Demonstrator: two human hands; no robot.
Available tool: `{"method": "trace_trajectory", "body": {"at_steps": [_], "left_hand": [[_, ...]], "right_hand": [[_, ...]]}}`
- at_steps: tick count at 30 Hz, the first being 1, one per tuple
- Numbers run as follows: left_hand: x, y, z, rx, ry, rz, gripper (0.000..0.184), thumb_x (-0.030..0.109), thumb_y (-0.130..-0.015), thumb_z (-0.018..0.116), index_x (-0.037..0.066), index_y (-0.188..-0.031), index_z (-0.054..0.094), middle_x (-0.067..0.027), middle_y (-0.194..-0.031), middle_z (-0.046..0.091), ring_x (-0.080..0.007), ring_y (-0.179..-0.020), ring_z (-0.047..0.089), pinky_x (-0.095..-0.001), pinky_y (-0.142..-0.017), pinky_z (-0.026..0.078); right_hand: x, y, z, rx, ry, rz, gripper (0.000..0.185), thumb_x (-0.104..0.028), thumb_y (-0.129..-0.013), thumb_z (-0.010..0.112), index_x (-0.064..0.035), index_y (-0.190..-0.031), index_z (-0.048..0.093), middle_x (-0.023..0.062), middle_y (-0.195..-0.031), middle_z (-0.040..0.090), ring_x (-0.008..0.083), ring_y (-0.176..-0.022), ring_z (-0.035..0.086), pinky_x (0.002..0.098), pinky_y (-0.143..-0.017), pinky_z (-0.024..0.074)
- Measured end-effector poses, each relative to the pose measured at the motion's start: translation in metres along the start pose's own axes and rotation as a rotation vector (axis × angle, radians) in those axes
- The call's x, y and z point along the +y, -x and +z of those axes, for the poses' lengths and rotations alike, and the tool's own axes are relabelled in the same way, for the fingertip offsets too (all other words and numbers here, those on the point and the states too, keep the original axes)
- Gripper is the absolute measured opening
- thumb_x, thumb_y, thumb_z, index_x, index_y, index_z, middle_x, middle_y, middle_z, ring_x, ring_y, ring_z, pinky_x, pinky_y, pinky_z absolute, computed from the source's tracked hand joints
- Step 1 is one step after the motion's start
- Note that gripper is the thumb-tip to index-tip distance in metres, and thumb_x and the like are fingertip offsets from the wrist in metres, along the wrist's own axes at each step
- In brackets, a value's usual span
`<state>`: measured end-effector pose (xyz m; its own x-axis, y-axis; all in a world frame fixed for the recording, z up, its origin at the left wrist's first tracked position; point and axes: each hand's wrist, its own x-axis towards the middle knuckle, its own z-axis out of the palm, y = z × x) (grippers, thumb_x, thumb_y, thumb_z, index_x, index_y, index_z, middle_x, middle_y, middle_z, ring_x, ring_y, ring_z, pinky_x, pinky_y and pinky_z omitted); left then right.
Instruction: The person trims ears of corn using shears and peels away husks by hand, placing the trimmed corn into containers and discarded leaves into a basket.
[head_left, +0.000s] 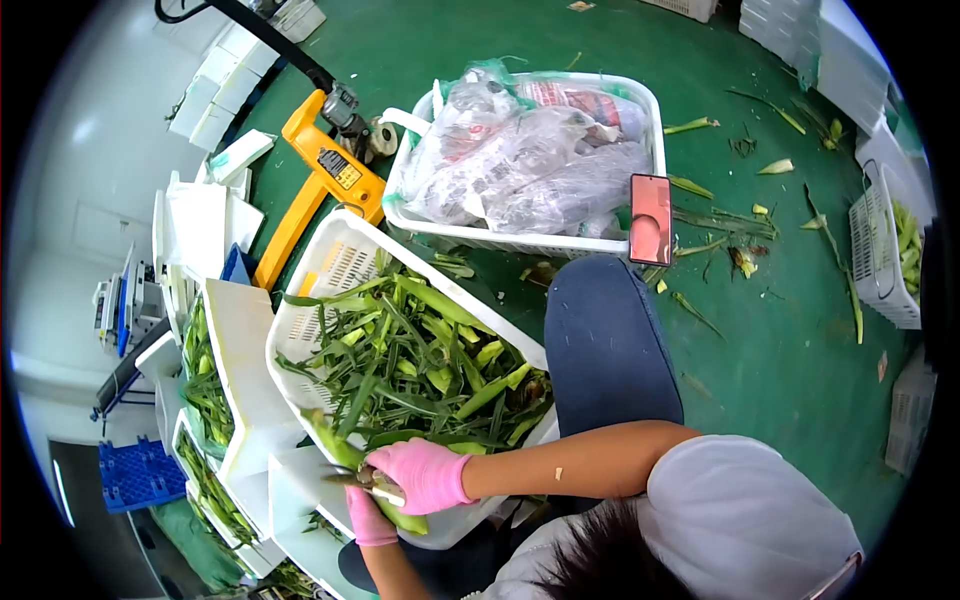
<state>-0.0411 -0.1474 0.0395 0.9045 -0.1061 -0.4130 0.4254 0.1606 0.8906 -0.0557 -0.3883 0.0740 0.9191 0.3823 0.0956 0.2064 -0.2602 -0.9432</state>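
Note:
My right hand (pixel 420 470), in a pink glove, is closed around a metal cutting tool (pixel 385 490) with a short blade; its exact kind is hard to make out. Below it my left hand (pixel 368 518), also pink-gloved, is closed on a green ear of corn (pixel 340 445) in its husk. The ear slants between both hands, and the tool lies across it. Both hands are over the near end of a white plastic crate (pixel 290 350). Loose green corn husks and leaves (pixel 400 360) fill much of that crate.
A white basket (pixel 655 110) of clear plastic bags stands ahead, with a smartphone (pixel 651 220) at its corner. A yellow pallet jack (pixel 335 165) is beyond the crate. Foam boxes (pixel 240 370) of corn line the left. Husk scraps (pixel 740 225) litter the green floor.

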Motion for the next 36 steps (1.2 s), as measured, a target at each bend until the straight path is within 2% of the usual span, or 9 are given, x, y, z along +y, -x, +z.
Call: {"method": "trace_trajectory", "body": {"at_steps": [4,6,8,10,12,21,25,32,36], "left_hand": [[0.010,0.017,0.056,0.023,-0.328,0.171,0.054,0.032,-0.106,0.052,0.008,-0.152,0.038,-0.0115,-0.132,0.061,-0.0260,-0.121,0.061,-0.0405,-0.104,0.051],[0.028,0.031,0.083,0.096,-0.368,-0.030,0.057,0.031,-0.104,0.055,0.006,-0.152,0.037,-0.0119,-0.123,0.063,-0.0253,-0.108,0.065,-0.0390,-0.093,0.055],[0.033,0.037,0.084,0.017,-0.284,-0.066,0.057,0.027,-0.102,0.060,0.003,-0.150,0.040,-0.0078,-0.124,0.060,-0.0184,-0.108,0.060,-0.0340,-0.092,0.052],[0.042,0.043,0.088,0.068,-0.282,0.012,0.059,0.027,-0.101,0.062,0.003,-0.150,0.040,-0.0077,-0.123,0.060,-0.0177,-0.108,0.059,-0.0323,-0.091,0.051],[0.054,0.041,0.084,0.060,-0.296,0.076,0.063,0.028,-0.099,0.064,0.003,-0.151,0.038,-0.0079,-0.124,0.058,-0.0163,-0.108,0.058,-0.0305,-0.091,0.050],[0.074,0.047,0.067,0.161,-0.625,0.461,0.074,0.012,-0.092,0.072,-0.003,-0.153,0.032,-0.0094,-0.133,0.055,-0.0164,-0.119,0.054,-0.0306,-0.103,0.045],[0.085,0.058,0.060,-0.072,-0.632,0.178,0.073,0.010,-0.090,0.070,-0.001,-0.152,0.035,-0.0082,-0.130,0.056,-0.0153,-0.117,0.053,-0.0293,-0.101,0.045],[0.111,0.050,0.029,-0.422,-0.513,-0.166,0.074,0.026,-0.089,0.070,0.001,-0.151,0.039,-0.0081,-0.131,0.056,-0.0162,-0.118,0.051,-0.0303,-0.104,0.042],[0.120,0.044,0.016,-0.456,-0.448,-0.220,0.083,0.037,-0.081,0.075,-0.001,-0.148,0.042,-0.0088,-0.123,0.058,-0.0183,-0.108,0.055,-0.0322,-0.094,0.048]], "right_hand": [[0.008,-0.001,-0.022,0.118,0.261,0.011,0.037,-0.031,-0.084,0.069,-0.0063,-0.111,0.062,0.0145,-0.103,0.064,0.0341,-0.100,0.064,0.0441,-0.089,0.0513],[0.027,-0.013,-0.044,0.120,0.272,0.109,0.035,-0.035,-0.084,0.066,-0.0076,-0.106,0.065,0.0174,-0.105,0.068,0.0343,-0.101,0.067,0.0461,-0.086,0.0545],[0.042,-0.027,-0.042,0.336,0.009,0.372,0.031,-0.027,-0.080,0.069,-0.0056,-0.102,0.066,0.0188,-0.105,0.070,0.0330,-0.101,0.069,0.0464,-0.089,0.0555],[0.020,-0.016,-0.065,0.268,-0.702,0.545,0.036,-0.021,-0.080,0.068,0.0003,-0.107,0.058,0.0160,-0.087,0.067,0.0311,-0.092,0.070,0.0419,-0.083,0.0549],[0.042,-0.025,-0.047,0.356,-0.657,0.320,0.044,-0.021,-0.080,0.069,-0.0001,-0.116,0.056,0.0149,-0.090,0.066,0.0299,-0.087,0.067,0.0401,-0.082,0.0530],[-0.004,0.006,-0.030,-0.247,-0.304,0.194,0.079,-0.034,-0.073,0.085,0.0028,-0.134,0.050,0.0226,-0.118,0.061,0.0351,-0.109,0.062,0.0390,-0.098,0.0496],[0.008,0.002,-0.024,-0.238,-0.355,0.118,0.090,-0.040,-0.072,0.085,0.0038,-0.140,0.046,0.0258,-0.125,0.057,0.0378,-0.118,0.057,0.0410,-0.103,0.0465],[0.021,0.002,-0.013,-0.280,-0.202,-0.030,0.092,-0.023,-0.069,0.086,0.0028,-0.145,0.041,0.0185,-0.133,0.056,0.0286,-0.123,0.055,0.0406,-0.109,0.0423],[0.005,-0.002,-0.009,-0.352,-0.496,0.137,0.072,-0.012,-0.069,0.078,0.0028,-0.133,0.051,0.0117,-0.112,0.064,0.0189,-0.101,0.062,0.0333,-0.088,0.0512]]}}
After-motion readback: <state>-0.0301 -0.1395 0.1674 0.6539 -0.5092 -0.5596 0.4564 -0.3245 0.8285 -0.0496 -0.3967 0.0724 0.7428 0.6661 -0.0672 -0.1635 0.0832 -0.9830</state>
